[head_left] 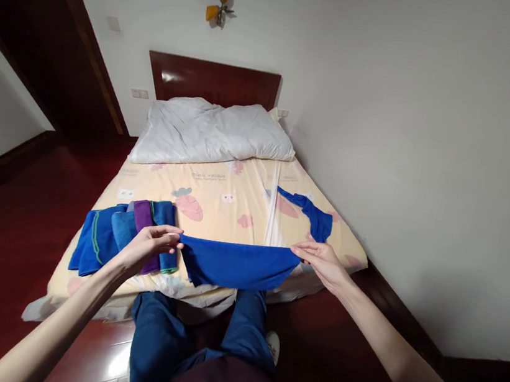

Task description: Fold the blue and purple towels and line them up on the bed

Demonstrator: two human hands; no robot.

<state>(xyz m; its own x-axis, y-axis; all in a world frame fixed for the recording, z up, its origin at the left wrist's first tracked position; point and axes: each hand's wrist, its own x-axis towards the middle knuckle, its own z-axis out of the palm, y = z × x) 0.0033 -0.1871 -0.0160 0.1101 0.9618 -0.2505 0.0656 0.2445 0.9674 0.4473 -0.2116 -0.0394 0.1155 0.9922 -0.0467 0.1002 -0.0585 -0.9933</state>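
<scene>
A blue cloth (238,267) is stretched between my two hands, above the foot end of the bed. Its upper left corner is pinched in my left hand (161,241). The upper right corner sits between the thumb and fingers of my right hand (321,261). The top edge runs nearly straight, and the lower part hangs down in front of my knees. Left of the cloth lies a pile of folded cloths (105,237) in blue, purple and green-edged fabric, partly behind my left hand. Beyond my right hand, a crumpled blue cloth (311,214) rests on the bed.
The bed's patterned sheet (215,211) spreads ahead of me. A grey-white quilt (215,132) lies bunched near the dark wooden headboard (217,79). A wall (407,142) borders the bed on the right. Dark red floor (5,233) shows at the left.
</scene>
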